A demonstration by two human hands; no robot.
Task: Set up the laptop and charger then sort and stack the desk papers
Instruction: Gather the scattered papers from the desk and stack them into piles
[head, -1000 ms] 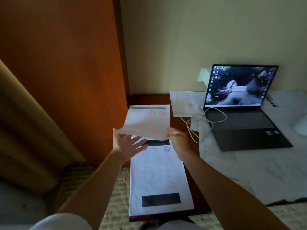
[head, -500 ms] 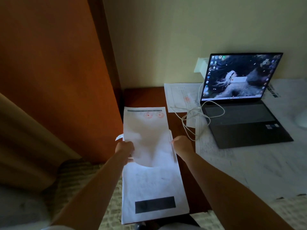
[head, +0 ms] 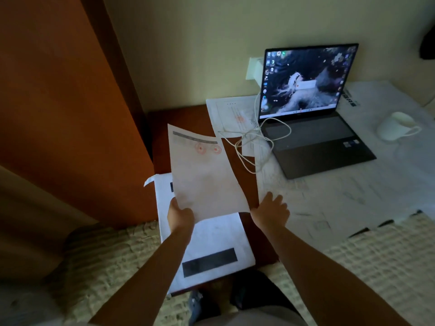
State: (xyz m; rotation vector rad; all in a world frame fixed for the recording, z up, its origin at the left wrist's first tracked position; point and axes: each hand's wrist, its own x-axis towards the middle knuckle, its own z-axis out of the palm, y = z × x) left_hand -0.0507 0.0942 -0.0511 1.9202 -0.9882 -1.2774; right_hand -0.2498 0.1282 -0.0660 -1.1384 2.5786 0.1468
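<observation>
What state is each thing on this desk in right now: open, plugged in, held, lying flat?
Dark grey laptop: open, screen lit.
White charger cable: looped loosely beside the laptop.
Red-stamped paper sheet: held up, tilted.
White paper stack: lying flat.
White ceramic mug: upright.
Left hand: gripping the sheet.
Right hand: open, holding nothing.

Dim, murky room, glow from the laptop screen [head: 303, 81], soft blur, wide-angle bending at edges.
</observation>
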